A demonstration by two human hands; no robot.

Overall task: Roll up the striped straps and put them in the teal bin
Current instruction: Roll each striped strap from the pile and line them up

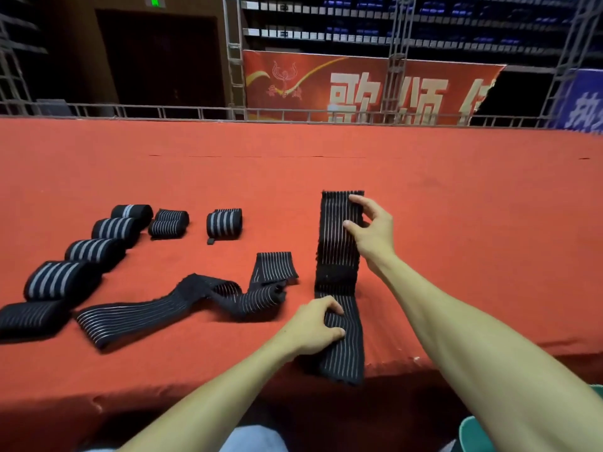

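Watching through the head camera, I saw one striped strap (pixel 339 256) stretched lengthwise just right of centre, running from 6 o'clock at the near edge of the red cloth (pixel 456 207) away towards 12. The two hands were apart, each clamped on that strap. The left hand (pixel 313 327) sat at 6 o'clock, fingers curled over the near part and bunching it against the cloth, with the strap's tail hanging over the table edge. The right hand (pixel 368 226) was at 3 o'clock, thumb and fingers pinching the strap's right border near its far end; that far stretch looked lifted off the cloth.

A second strap (pixel 182 305) lay loose and wavy at 7 o'clock, just left of the left hand, one end folded back on itself. Seven rolled straps (pixel 94 251) rested at 8 to 9 o'clock: five in a slanting row, two more just to their right, well apart from both hands.

At 5 o'clock, in the bottom corner, a teal-green rim (pixel 473 435) showed beneath the right forearm, mostly hidden, so I could not tell what it held. A red banner (pixel 359 89) hung at 12 o'clock.
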